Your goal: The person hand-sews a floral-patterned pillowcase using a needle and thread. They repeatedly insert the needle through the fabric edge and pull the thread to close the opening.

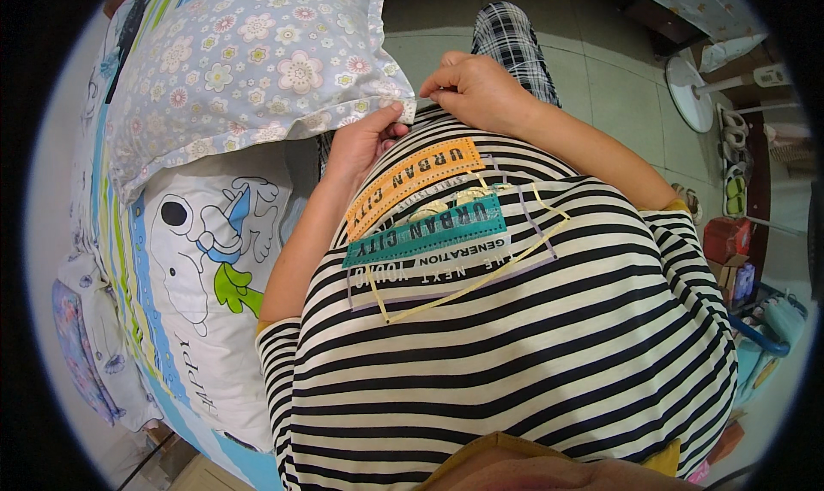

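Observation:
A floral pillow in a grey-blue pillowcase (257, 72) lies at the upper left, its near corner reaching my hands. My left hand (370, 134) pinches that corner of the hem between thumb and fingers. Just to its right, my right hand (476, 88) has thumb and forefinger pressed together on something thin, which looks like a needle or thread (421, 98) and runs towards the pillowcase corner. Its exact form is too small to tell. Both hands are close together above my striped shirt (515, 336).
A white pillow with a cartoon print (193, 246) lies on the bed at left. Beyond the tiled floor (618, 85) stand a white fan's round base (689, 95), a shoe rack with shoes (734, 162) and a red box (726, 240) at right.

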`<state>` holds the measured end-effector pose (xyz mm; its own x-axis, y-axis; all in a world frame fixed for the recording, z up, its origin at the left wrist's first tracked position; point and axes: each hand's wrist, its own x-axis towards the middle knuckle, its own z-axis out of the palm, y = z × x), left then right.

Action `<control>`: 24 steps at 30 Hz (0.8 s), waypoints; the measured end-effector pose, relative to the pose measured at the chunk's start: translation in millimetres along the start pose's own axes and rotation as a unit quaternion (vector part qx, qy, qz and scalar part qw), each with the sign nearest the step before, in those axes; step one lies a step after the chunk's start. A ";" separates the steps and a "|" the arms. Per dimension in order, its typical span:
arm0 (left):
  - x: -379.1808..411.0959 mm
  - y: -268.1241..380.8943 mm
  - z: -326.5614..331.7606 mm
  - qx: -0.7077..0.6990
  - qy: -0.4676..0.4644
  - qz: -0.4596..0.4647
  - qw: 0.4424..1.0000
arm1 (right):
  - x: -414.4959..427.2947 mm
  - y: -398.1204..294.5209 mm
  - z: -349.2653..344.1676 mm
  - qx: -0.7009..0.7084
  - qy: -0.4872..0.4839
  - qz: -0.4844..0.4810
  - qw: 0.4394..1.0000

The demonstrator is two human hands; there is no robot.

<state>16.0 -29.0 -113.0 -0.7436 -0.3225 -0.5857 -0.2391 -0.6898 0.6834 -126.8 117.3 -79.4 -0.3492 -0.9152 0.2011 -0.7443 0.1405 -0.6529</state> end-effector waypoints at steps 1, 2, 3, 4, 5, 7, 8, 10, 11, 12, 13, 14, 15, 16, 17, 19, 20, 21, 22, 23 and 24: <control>0.0 -0.2 0.2 0.002 0.000 0.003 1.000 | 0.2 0.4 0.8 -0.007 0.000 -0.001 1.000; -0.2 -0.3 0.1 0.005 0.000 0.004 1.000 | 0.3 0.7 1.2 -0.014 0.000 -0.001 1.000; -0.6 -0.5 0.0 0.007 0.001 0.005 1.000 | 0.3 0.4 1.1 -0.012 -0.002 -0.001 1.000; -1.0 -0.6 -0.2 0.009 0.001 0.006 1.000 | 0.3 0.0 0.7 -0.009 -0.004 -0.001 1.000; -1.5 -1.1 0.6 0.009 0.006 0.012 1.000 | 0.3 -0.3 0.6 -0.006 -0.005 -0.001 1.000; -2.5 -2.2 4.0 0.011 0.015 0.024 1.000 | 0.6 -0.3 0.5 -0.008 -0.007 0.000 1.000; -3.3 -2.1 4.9 0.016 0.018 0.028 0.999 | 0.7 -0.3 0.6 -0.009 -0.009 0.001 1.000; -4.8 -1.6 6.3 0.026 0.024 0.037 0.999 | 1.1 -0.3 1.4 -0.010 -0.003 -0.009 1.000; -5.4 -1.3 6.6 0.044 0.028 0.046 0.998 | 1.3 -0.5 1.8 -0.011 0.000 -0.014 1.000; -5.7 -1.0 6.8 0.062 0.032 0.055 0.996 | 1.8 -1.0 1.9 -0.015 0.000 -0.017 1.000; -6.0 -0.8 7.0 0.080 0.036 0.064 0.994 | 2.3 -1.7 2.0 -0.019 0.001 -0.020 1.000; -6.2 -0.8 7.6 0.097 0.042 0.077 0.991 | 2.8 -2.4 2.2 -0.023 0.001 -0.023 0.999; -6.2 -0.7 8.5 0.114 0.048 0.089 0.988 | 3.3 -2.9 2.7 -0.028 0.004 -0.029 0.999; -6.3 -0.8 9.3 0.131 0.054 0.101 0.985 | 3.9 -3.4 3.4 -0.034 0.007 -0.035 0.999; -6.5 -1.0 9.8 0.141 0.058 0.113 0.982 | 4.6 -3.9 4.0 -0.039 0.011 -0.042 0.998; -7.2 -1.5 10.5 0.163 0.065 0.137 0.975 | 6.3 -5.2 5.3 -0.059 0.009 -0.046 0.997; -7.3 -1.2 10.7 0.175 0.068 0.143 0.972 | 7.3 -5.8 6.0 -0.069 0.009 -0.048 0.996; -7.4 -0.6 11.0 0.188 0.072 0.149 0.968 | 8.1 -6.1 7.3 -0.070 0.014 -0.053 0.996; -7.3 -0.2 11.2 0.200 0.075 0.154 0.965 | 8.9 -6.1 9.0 -0.072 0.019 -0.057 0.996; -7.2 0.0 11.3 0.206 0.077 0.154 0.963 | 9.4 -5.8 10.5 -0.074 0.023 -0.061 0.995; -7.2 0.2 11.5 0.212 0.079 0.155 0.962 | 10.2 -5.5 11.4 -0.067 0.023 -0.063 0.995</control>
<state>14.2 -19.4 -103.6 -0.7234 -0.5878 -0.3622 -0.2801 -0.2296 0.9321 -119.9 102.9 -82.1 -0.2711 -0.9110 0.3108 -0.8519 0.0768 -0.5180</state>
